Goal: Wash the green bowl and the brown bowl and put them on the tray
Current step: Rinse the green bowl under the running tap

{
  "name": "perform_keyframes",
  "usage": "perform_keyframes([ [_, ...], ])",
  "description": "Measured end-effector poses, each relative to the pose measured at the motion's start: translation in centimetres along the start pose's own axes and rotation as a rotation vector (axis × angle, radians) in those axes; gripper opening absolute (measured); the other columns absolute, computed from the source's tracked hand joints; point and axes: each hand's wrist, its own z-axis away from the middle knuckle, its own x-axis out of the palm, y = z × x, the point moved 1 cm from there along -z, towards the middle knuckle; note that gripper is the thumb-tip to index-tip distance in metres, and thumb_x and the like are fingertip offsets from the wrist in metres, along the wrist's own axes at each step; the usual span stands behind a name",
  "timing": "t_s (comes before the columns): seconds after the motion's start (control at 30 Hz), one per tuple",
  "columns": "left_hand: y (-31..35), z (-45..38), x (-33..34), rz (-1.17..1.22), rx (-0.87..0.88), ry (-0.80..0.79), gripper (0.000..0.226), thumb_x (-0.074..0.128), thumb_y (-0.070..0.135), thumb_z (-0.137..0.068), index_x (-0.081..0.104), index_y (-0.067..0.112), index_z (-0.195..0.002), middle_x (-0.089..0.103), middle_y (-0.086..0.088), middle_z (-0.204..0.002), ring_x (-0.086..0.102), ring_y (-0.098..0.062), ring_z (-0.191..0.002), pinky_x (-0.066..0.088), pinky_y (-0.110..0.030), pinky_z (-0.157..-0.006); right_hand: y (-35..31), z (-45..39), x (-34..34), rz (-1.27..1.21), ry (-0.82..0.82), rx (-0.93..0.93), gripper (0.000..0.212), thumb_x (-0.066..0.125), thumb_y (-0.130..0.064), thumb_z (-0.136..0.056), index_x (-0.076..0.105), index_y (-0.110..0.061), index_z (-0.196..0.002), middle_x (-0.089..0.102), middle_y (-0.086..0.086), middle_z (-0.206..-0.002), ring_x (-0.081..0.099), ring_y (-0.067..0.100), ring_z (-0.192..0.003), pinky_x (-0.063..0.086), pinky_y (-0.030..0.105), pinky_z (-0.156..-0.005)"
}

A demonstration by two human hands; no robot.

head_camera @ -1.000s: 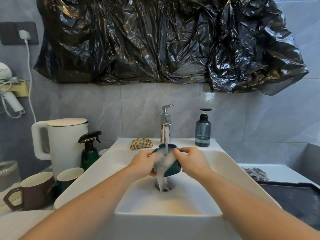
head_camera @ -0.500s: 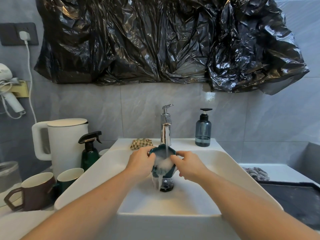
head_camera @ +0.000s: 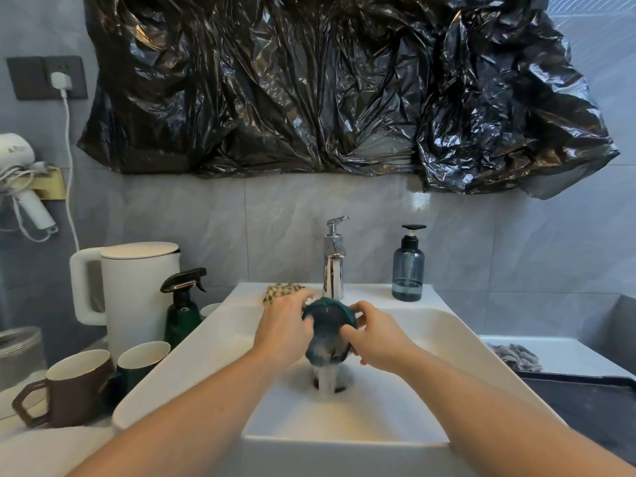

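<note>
Head view: you are looking forward and slightly down from head height, facing the wall behind the sink [head_camera: 447, 325].
Nearness: your forearms are entering from the bottom edge; the faucet [head_camera: 333, 270] is sitting near frame centre.
Shared views: only one view is recording.

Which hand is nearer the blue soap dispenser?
Right. The right hand grips the green bowl below-left of the blue soap dispenser; the left hand is across the bowl, farther left.
</note>
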Motion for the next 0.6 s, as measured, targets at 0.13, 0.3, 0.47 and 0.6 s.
perform_keyframes([
  [0.13,0.1,-0.1,0.4,-0.007,0.029,-0.014,0.040,0.066,0.016,-0.100,0.065,0.030,-0.138,0.069,0.008,-0.119,0.062,-0.017,-0.112,0.054,-0.033,-0.097,-1.6,-1.3,-1.0,0.195,0.057,-0.079,0.025,0.060,-0.032,-0.096,0.062,-0.026,-0.120,0.070,-0.001,-0.108,0.067,0.015,-0.087,0.063,0.031,-0.073],
  [0.3,0.0,-0.4,0.9,0.025,0.059,0.005,0.035,0.068,0.016,-0.098,0.066,0.035,-0.127,0.065,0.017,-0.105,0.062,-0.013,-0.101,0.053,-0.031,-0.089,-1.7,-1.6,-0.6,0.230,0.139,-0.127,0.022,0.058,-0.022,-0.091,0.069,-0.027,-0.109,0.071,-0.002,-0.101,0.066,0.018,-0.088,0.059,0.032,-0.075],
  [0.47,0.4,-0.9,1.5,0.105,0.012,-0.060,0.030,0.070,0.025,-0.095,0.065,0.032,-0.124,0.067,0.016,-0.108,0.066,-0.013,-0.095,0.058,-0.036,-0.087,-0.7,-1.4,-1.1,0.198,0.224,-0.125,0.020,0.054,-0.012,-0.087,0.064,-0.025,-0.100,0.067,-0.003,-0.093,0.062,0.020,-0.086,0.053,0.031,-0.071],
  [0.6,1.5,-2.2,1.6,0.162,0.000,-0.182,0.016,0.068,0.043,-0.095,0.064,0.036,-0.109,0.068,0.017,-0.105,0.066,-0.009,-0.094,0.057,-0.034,-0.082,0.3,-1.7,-1.8,0.068,0.311,-0.073,0.016,0.059,-0.014,-0.093,0.061,-0.024,-0.106,0.069,-0.003,-0.099,0.066,0.018,-0.090,0.061,0.037,-0.082],
])
